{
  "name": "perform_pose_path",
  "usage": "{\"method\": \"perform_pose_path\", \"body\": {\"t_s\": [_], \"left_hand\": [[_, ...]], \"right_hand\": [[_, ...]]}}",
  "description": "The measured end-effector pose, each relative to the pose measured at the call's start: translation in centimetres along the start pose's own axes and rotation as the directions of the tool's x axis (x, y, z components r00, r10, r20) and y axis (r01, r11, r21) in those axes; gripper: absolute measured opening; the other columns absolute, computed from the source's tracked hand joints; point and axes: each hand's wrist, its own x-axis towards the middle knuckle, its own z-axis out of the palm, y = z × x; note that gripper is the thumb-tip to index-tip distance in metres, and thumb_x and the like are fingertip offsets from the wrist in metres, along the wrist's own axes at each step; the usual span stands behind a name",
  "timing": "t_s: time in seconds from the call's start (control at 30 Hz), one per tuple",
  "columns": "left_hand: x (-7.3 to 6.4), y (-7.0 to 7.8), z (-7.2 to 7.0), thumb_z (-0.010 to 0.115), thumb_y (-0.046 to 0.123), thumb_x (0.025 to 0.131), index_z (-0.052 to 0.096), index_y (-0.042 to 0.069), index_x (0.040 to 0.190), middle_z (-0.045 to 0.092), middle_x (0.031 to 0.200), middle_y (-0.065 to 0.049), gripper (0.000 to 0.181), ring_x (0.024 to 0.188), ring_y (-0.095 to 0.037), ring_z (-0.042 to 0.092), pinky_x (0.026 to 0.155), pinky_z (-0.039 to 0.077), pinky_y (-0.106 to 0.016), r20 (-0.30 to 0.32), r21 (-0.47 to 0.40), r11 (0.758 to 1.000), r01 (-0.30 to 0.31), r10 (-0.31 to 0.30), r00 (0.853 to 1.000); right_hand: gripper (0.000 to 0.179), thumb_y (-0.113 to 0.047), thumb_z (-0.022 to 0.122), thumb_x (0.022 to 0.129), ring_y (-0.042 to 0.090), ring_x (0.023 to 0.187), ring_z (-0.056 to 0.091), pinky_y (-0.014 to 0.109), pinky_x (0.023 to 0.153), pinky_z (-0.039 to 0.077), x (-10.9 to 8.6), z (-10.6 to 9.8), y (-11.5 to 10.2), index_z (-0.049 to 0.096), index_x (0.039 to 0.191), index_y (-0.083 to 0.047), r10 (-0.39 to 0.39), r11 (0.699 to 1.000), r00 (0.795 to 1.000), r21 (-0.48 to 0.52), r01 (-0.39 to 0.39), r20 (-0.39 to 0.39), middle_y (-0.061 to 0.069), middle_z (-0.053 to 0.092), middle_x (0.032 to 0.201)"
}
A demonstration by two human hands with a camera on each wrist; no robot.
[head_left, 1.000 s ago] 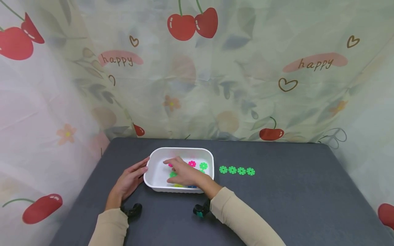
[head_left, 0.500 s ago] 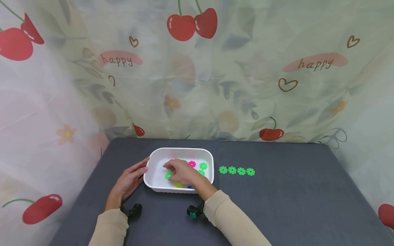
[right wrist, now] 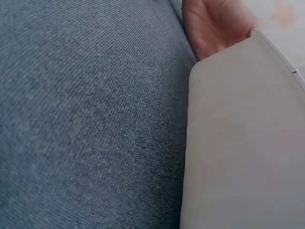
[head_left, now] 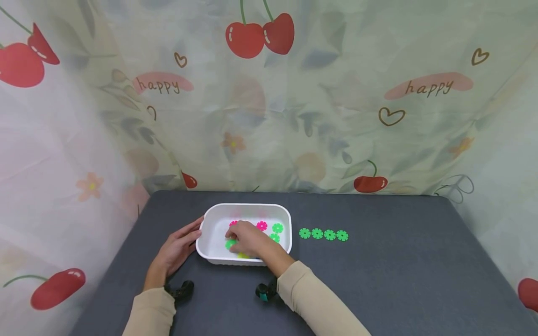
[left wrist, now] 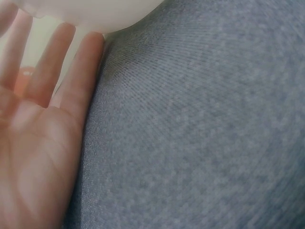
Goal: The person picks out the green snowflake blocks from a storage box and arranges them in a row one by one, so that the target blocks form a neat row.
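A white plastic tray (head_left: 210, 256) on the table holds several snowflake building discs: pink, green and yellow. My left hand (head_left: 178, 245) rests against the tray's left end. In the left wrist view its straight fingers (left wrist: 88, 62) touch the tray's white wall (left wrist: 119, 14). My right hand (head_left: 250, 240) reaches down inside the tray with bent fingers, close around a green snowflake disc (head_left: 230, 244). Whether the fingertips pinch that disc cannot be made out. In the right wrist view the tray wall (right wrist: 238, 133) hides the right fingers, and only part of the palm (right wrist: 209, 26) shows.
A row of several green snowflake discs (head_left: 323, 234) lies on the dark grey table (head_left: 399, 270), right of the tray. Inside the tray, a pink disc (head_left: 262, 226) and a green disc (head_left: 278, 228) lie toward the right end. A printed curtain (head_left: 286, 116) stands behind the table.
My right hand has lowered into the tray and its spread fingers have drawn in. The green disc near its thumb has shifted left. My left hand stays on the tray's end.
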Motion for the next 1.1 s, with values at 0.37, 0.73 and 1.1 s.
{"method": "perform_pose_path", "body": {"t_s": [0.37,0.73,1.1], "left_hand": [[-0.1,0.2,0.0,0.067,0.034,0.099,0.035,0.021,0.160,0.029,0.170,0.000,0.071,0.128,0.008,0.049,0.099,0.049,-0.016,-0.004,-0.005,1.000,0.000,0.000,1.000],[0.1,-0.2,0.0,0.067,0.034,0.099,0.034,0.020,0.161,0.029,0.169,-0.001,0.071,0.124,0.010,0.052,0.098,0.050,-0.017,-0.010,-0.010,1.000,0.002,-0.002,1.000],[0.2,-0.5,-0.2,0.067,0.031,0.100,0.034,0.019,0.160,0.034,0.167,0.002,0.069,0.124,0.011,0.054,0.098,0.051,-0.017,-0.002,-0.023,1.000,-0.014,0.014,1.000]], "right_hand": [[0.018,-0.016,0.078,0.090,0.007,0.085,0.053,0.020,0.082,0.046,-0.2,-0.1,0.1,0.080,0.108,-0.015,-0.051,0.998,0.998,-0.048,0.048,-0.049,-0.003,0.073,0.094],[0.007,-0.023,0.073,0.096,0.003,0.078,0.054,0.016,0.074,0.046,-1.1,-1.5,-0.3,0.075,0.096,-0.016,-0.006,0.989,0.974,0.144,0.040,-0.227,-0.005,0.069,0.088],[0.020,-0.020,0.071,0.097,0.010,0.087,0.064,0.022,0.078,0.053,-3.5,-4.0,-0.1,0.073,0.116,-0.015,0.129,0.913,0.931,0.406,0.023,-0.343,0.000,0.075,0.102]]}}
